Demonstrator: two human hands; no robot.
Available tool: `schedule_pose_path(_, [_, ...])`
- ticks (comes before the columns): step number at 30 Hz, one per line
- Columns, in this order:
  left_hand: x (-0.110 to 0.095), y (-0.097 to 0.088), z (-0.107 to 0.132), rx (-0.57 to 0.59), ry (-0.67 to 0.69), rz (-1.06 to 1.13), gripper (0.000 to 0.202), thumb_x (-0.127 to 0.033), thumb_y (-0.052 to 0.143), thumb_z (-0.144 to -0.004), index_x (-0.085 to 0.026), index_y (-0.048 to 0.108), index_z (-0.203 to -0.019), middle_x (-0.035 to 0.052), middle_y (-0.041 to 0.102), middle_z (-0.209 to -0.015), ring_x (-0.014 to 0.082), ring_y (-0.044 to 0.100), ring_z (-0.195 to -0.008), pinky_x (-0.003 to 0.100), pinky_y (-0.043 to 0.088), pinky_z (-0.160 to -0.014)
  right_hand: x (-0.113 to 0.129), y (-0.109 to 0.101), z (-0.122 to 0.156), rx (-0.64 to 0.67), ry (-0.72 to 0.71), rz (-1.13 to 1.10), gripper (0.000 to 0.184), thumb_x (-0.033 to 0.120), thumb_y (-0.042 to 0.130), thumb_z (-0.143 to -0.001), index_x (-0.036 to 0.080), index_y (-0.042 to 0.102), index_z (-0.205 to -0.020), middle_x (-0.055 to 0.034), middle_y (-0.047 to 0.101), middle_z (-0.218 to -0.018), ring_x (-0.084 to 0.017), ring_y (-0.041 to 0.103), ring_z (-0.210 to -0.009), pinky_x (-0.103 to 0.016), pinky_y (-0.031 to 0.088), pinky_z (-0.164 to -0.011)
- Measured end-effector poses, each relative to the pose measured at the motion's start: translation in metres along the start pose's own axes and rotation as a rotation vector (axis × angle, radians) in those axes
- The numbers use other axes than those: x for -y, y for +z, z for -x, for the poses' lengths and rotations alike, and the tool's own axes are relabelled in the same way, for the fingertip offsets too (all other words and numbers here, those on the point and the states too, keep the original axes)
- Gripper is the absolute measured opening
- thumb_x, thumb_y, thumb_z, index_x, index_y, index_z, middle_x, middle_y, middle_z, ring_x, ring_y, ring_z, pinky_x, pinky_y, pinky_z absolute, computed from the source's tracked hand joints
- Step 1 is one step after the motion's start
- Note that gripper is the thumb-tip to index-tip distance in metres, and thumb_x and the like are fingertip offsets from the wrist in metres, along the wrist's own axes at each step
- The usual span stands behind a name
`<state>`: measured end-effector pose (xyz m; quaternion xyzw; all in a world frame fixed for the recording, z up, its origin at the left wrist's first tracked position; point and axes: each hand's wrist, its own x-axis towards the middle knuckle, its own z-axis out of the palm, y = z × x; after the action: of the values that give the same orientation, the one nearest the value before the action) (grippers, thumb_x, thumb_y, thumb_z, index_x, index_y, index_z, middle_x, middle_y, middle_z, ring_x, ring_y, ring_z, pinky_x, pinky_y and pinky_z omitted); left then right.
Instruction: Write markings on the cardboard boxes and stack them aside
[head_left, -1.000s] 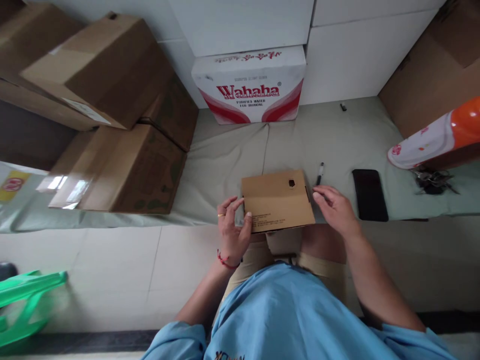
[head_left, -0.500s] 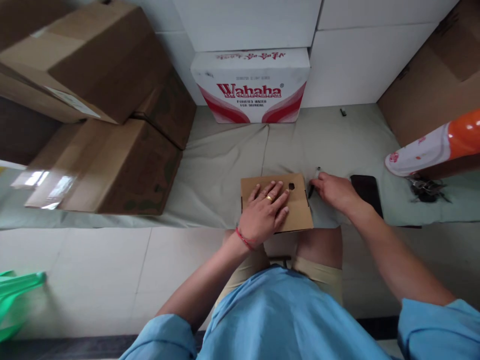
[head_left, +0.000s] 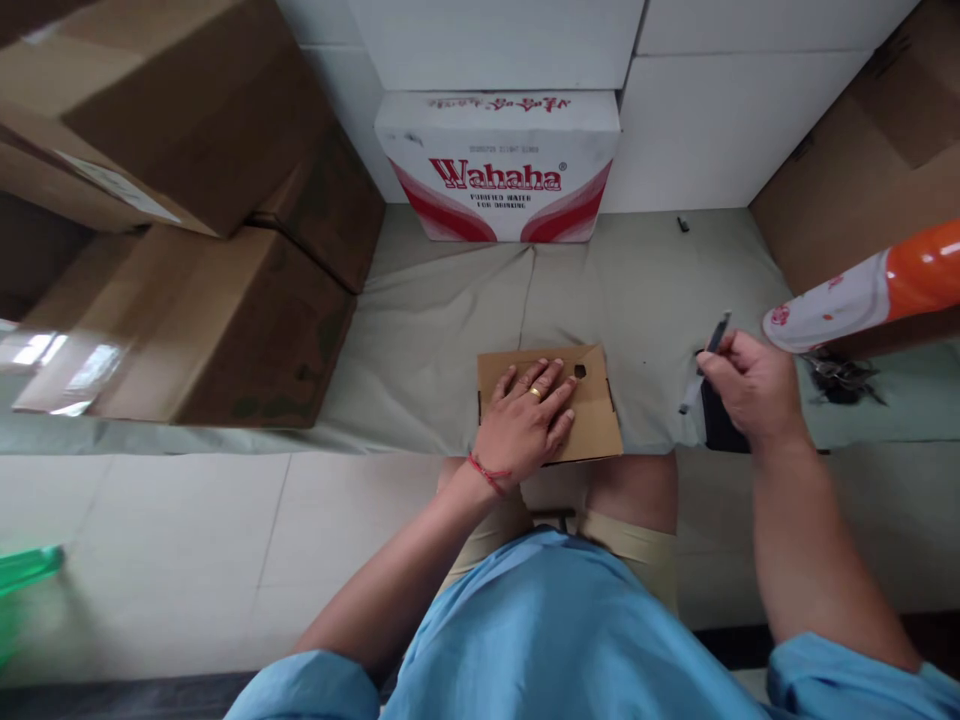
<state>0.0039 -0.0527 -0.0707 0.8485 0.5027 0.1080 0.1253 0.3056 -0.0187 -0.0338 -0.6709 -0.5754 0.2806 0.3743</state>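
Observation:
A small flat cardboard box (head_left: 594,420) with a dark hole near one corner lies at the front edge of the cloth-covered table. My left hand (head_left: 519,420) rests flat on its top, fingers outstretched and slightly apart. To the right of the box, my right hand (head_left: 756,385) is closed around a slim pen (head_left: 720,332) with a dark section and a clear barrel, held at a slant. Beneath that hand a black phone (head_left: 721,425) is partly covered. Farther back on the cloth lies a small black piece (head_left: 682,225) that looks like a pen cap.
Brown cartons (head_left: 225,340) are stacked on the left. A white and red Wahaha water box (head_left: 499,170) stands against the back wall. On the right are an orange and white cylinder (head_left: 847,295), a bunch of keys (head_left: 844,378) and a large carton (head_left: 862,150). Something green (head_left: 30,570) is at lower left.
My right hand has moved right with the pen, from beside the box to over the phone, and the pen's dark section now points up. My left hand stays on the box.

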Motion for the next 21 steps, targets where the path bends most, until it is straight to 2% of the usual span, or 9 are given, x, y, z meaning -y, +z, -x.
schedule_pose_path(2, [0.000,-0.001,0.000,-0.001,0.000,0.010,0.048,-0.043,0.048,-0.112,-0.029,0.061,-0.155,0.0053,0.051,-0.170,0.0296,0.046,-0.159,0.058,0.034,-0.132,0.013,0.022,0.009,-0.030,0.137,-0.459,0.025,0.045,0.070,-0.080,0.024,0.059,-0.076,0.0072,0.044,-0.056,-0.007,0.032,-0.045,-0.024,0.021,-0.044])
schedule_pose_path(4, [0.000,-0.002,0.000,-0.001,-0.004,0.019,0.048,-0.043,0.048,-0.112,-0.028,0.061,-0.155,0.0054,0.051,-0.171,0.0300,0.046,-0.159,0.058,0.034,-0.132,0.025,0.051,0.015,0.007,0.244,-0.703,0.029,0.046,0.079,-0.074,0.023,0.061,-0.076,0.0080,0.046,-0.056,-0.005,0.032,-0.043,-0.021,0.019,-0.041])
schedule_pose_path(7, [0.001,-0.004,0.000,0.008,-0.010,0.042,0.047,-0.043,0.049,-0.112,-0.029,0.062,-0.155,0.0061,0.051,-0.170,0.0303,0.046,-0.159,0.059,0.033,-0.132,0.036,0.088,0.016,0.001,0.339,-0.881,0.040,0.048,0.089,-0.068,0.023,0.057,-0.074,0.0100,0.044,-0.053,-0.004,0.031,-0.042,-0.019,0.020,-0.039])
schedule_pose_path(10, [0.001,-0.006,0.001,0.020,-0.006,0.064,0.046,-0.043,0.050,-0.111,-0.029,0.064,-0.153,0.0076,0.053,-0.169,0.0306,0.046,-0.159,0.059,0.032,-0.132,0.039,0.105,0.017,-0.019,0.388,-0.982,0.053,0.052,0.095,-0.065,0.024,0.051,-0.076,0.0122,0.042,-0.052,-0.004,0.030,-0.042,-0.018,0.019,-0.038])
schedule_pose_path(12, [0.001,-0.007,0.001,0.020,-0.006,0.072,0.046,-0.043,0.050,-0.111,-0.029,0.065,-0.152,0.0080,0.053,-0.169,0.0307,0.046,-0.159,0.059,0.032,-0.132,0.039,0.107,0.019,-0.049,0.391,-1.007,0.056,0.057,0.095,-0.068,0.024,0.050,-0.077,0.0114,0.045,-0.053,-0.004,0.031,-0.042,-0.017,0.019,-0.037])
schedule_pose_path(16, [0.001,-0.007,0.001,0.011,-0.007,0.081,0.046,-0.042,0.051,-0.110,-0.029,0.064,-0.153,0.0076,0.053,-0.169,0.0310,0.046,-0.159,0.059,0.032,-0.132,0.035,0.095,0.026,-0.085,0.341,-0.994,0.059,0.073,0.082,-0.077,0.022,0.053,-0.079,0.0028,0.066,-0.069,-0.003,0.038,-0.045,-0.018,0.024,-0.039])
schedule_pose_path(19, [0.001,-0.006,0.001,0.005,-0.004,0.091,0.045,-0.040,0.052,-0.110,-0.028,0.065,-0.151,0.0084,0.053,-0.169,0.0310,0.046,-0.158,0.058,0.032,-0.132,0.031,0.080,0.032,0.049,0.389,-0.794,0.060,0.077,0.078,-0.080,0.021,0.063,-0.094,0.0051,0.060,-0.057,-0.005,0.033,-0.042,-0.019,0.021,-0.039])
schedule_pose_path(21, [0.001,-0.006,0.001,-0.003,-0.004,0.102,0.044,-0.039,0.053,-0.109,-0.027,0.066,-0.150,0.0090,0.055,-0.168,0.0309,0.047,-0.158,0.058,0.032,-0.132,0.029,0.070,0.038,0.179,0.445,-0.603,0.068,0.074,0.076,-0.084,0.018,0.065,-0.122,0.0075,0.057,-0.054,-0.007,0.034,-0.042,-0.020,0.023,-0.040])
